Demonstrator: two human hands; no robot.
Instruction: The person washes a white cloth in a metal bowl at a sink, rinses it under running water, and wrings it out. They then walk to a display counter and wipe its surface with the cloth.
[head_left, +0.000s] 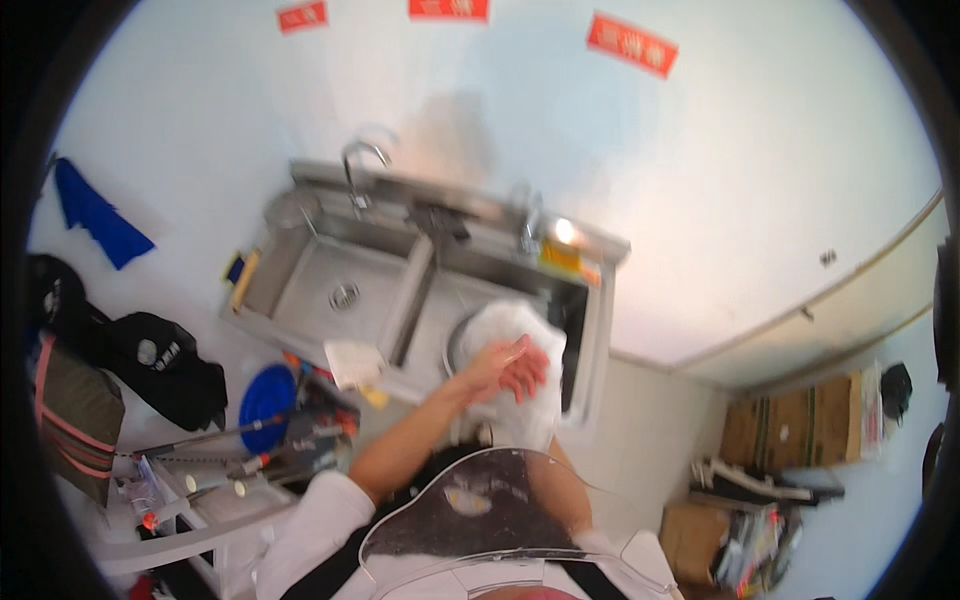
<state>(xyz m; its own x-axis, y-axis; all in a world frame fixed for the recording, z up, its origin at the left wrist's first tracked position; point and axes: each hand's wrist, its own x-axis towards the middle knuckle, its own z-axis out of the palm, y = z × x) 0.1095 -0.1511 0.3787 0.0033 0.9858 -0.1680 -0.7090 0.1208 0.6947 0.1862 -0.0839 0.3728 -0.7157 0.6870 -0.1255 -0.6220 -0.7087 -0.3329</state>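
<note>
My left hand reaches over the right basin of a stainless-steel double sink. Its palm seems turned upward, with the fingers spread and slightly bent, and I see nothing held in it. Directly beneath and beside it is a bunched white cloth or sheet; its material is blurred. The curved rim of a round metal vessel shows at the white sheet's left side. My right forearm rises from below toward the sheet's lower end, where the right hand is hidden. A clear plastic shield covers part of the view near my chest.
Two taps, one left and one right, stand behind the sink. A yellow object sits on its back ledge. A white cloth hangs at the front edge. Left are a blue basin and cart; right, cardboard boxes.
</note>
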